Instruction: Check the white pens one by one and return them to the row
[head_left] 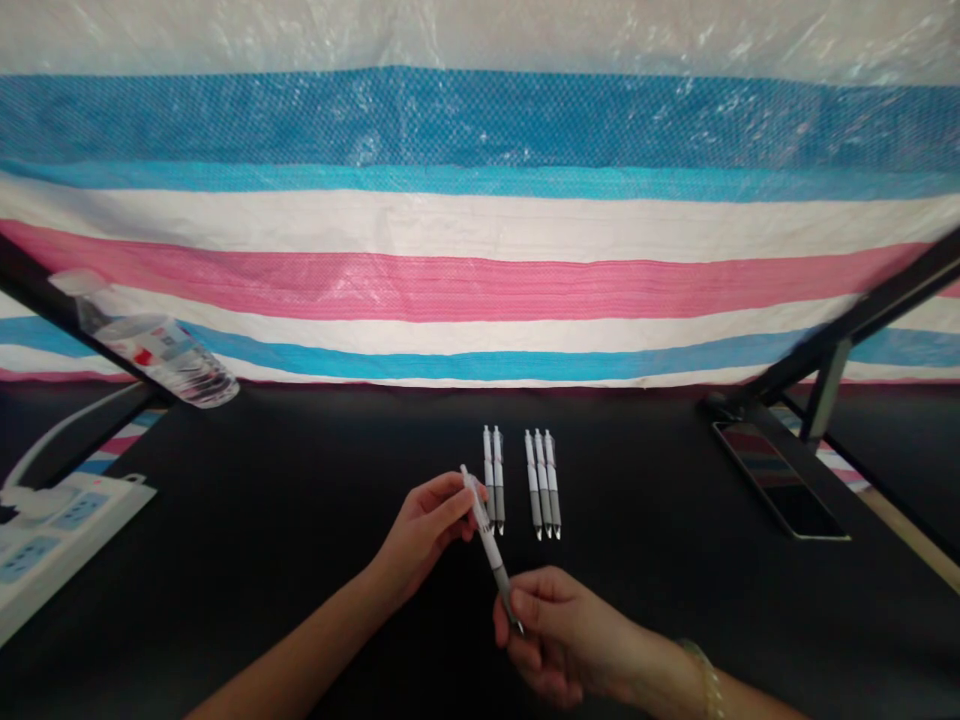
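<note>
A white pen with a grey grip [491,550] is held at a slant above the table between both hands. My left hand [431,520] pinches its upper, push-button end between thumb and fingers. Around the grey part near the tip, my right hand [559,625] is closed. Just beyond the held pen, two similar pens [494,470] lie side by side, partly covered by my left fingertips. To their right a group of three matching pens [542,480] lies parallel, tips toward me.
A black table [315,470] lies under everything. At left are a clear plastic bottle [169,350] and a white power strip [71,540] with a cable. A phone [780,480] lies at right by a black metal frame bar [847,325]. Striped sheeting [480,285] hangs behind.
</note>
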